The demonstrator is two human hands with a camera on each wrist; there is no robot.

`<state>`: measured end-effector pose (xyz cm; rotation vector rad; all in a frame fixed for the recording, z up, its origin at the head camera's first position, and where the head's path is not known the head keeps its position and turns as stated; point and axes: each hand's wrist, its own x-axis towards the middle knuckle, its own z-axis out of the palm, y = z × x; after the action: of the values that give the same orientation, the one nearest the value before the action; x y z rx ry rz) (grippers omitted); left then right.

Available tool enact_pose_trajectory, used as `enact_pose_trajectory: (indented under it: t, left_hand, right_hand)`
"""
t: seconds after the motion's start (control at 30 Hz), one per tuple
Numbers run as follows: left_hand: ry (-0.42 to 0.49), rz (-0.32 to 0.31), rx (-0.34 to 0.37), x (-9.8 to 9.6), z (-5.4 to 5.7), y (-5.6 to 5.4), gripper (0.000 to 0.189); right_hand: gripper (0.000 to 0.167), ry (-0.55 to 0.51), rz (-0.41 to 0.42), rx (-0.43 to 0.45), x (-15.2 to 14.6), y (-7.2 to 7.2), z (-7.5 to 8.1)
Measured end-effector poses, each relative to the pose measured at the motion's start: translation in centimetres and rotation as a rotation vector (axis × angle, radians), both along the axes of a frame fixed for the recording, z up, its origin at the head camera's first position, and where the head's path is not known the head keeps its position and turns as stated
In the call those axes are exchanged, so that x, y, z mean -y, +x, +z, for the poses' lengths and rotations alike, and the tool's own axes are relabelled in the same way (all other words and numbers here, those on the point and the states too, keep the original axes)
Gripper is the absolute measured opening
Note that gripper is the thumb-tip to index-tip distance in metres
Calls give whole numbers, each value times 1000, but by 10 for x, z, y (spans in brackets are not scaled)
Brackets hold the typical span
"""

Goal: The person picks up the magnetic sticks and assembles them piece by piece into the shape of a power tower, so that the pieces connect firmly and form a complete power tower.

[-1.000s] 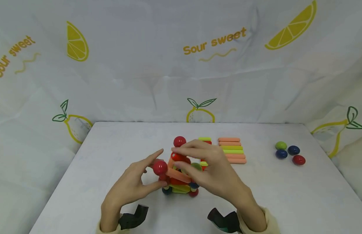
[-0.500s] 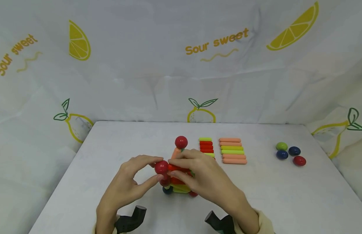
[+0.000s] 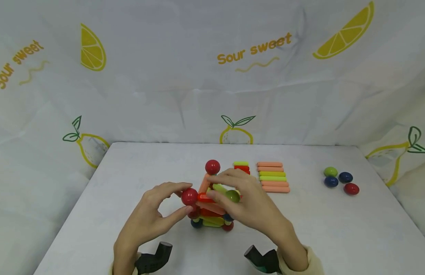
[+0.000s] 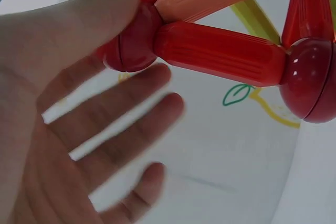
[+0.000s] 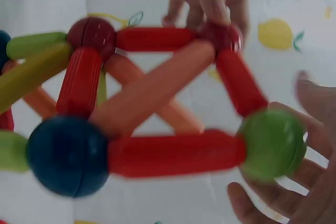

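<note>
A magnetic stick-and-ball frame stands on the table, built of red, orange and yellow-green sticks joined by balls. My left hand [image 3: 152, 215] pinches the red ball [image 3: 189, 196] at its upper left corner between thumb and forefinger. The other left fingers are spread below it in the left wrist view. A short red stick [image 5: 241, 83] runs from that red ball to a green ball [image 5: 273, 144]. Beside the green ball, my right hand [image 3: 248, 198] has its fingers apart and grips nothing. Another red ball [image 3: 212, 167] tops the frame. The right hand hides part of the frame.
Behind the frame lies a row of short red and yellow-green sticks [image 3: 241, 168], partly covered by the right hand. Longer orange and yellow-green sticks [image 3: 272, 178] lie to its right. Loose balls in green, blue [image 3: 345, 177] and red [image 3: 351, 189] sit farther right.
My left fingers have closed on the red ball. The right hand came down with a red stick to the frame beside that ball, then let go and lifted slightly, fingers spreading.
</note>
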<state>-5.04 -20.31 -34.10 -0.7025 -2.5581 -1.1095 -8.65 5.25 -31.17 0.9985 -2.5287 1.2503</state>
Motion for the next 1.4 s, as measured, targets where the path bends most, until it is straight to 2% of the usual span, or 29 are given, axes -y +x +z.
enact_pose_trajectory:
  t: [0.1,0.2,0.27,0.37,0.47,0.57,0.67,0.73,0.87,0.93,0.97,1.03,1.1,1.17,1.3,1.4]
  left_hand:
    - [-69,19,137,-2,-3,-2,64]
    - [-120,-10,260,-3,-8,-7,62]
    - [-137,-29,310,-5,-12,-11,51]
    - [-136,-50,352,-6,-18,-15,35]
    - [-138,-63,395,-6,-22,-17,29]
    - [-138,-78,424,-6,-24,-18,27]
    - [-147,-37,433,-3,-25,-18,27]
    - [-157,35,424,0,-25,-18,27]
    - [-166,207,365,4,-26,-19,32]
    - [-180,240,346,6,-26,-19,42]
    - [-189,231,347,7,-26,-18,51]
    - [-186,172,373,8,-27,-16,72]
    - [-162,102,401,7,-29,-16,92]
    - [-113,58,417,3,-31,-17,105]
    - [-37,63,385,-11,-38,-23,119]
    - [-12,86,366,-18,-45,-27,129]
  right_hand:
    - [23,-129,-75,71,-12,-11,-9]
    - [25,-172,-165,117,-21,-22,-23]
    - [25,-114,-214,141,-27,-31,-36]
    - [19,67,-256,183,-34,-42,-62]
    - [18,260,-248,211,-38,-46,-86]
    - [20,365,-238,227,-38,-46,-101]
    - [22,422,-256,232,-35,-43,-108]
    - [24,446,-269,251,-32,-41,-111]
    - [26,470,-283,311,-29,-37,-113]
    - [28,470,-286,326,-29,-36,-112]
    - [28,465,-287,322,-29,-35,-110]
    - [29,438,-287,291,-29,-36,-105]
    - [30,369,-285,234,-29,-37,-97]
    - [31,264,-280,166,-28,-39,-88]
    - [32,34,-244,61,-25,-40,-69]
    - [32,-67,-190,56,-21,-38,-61]
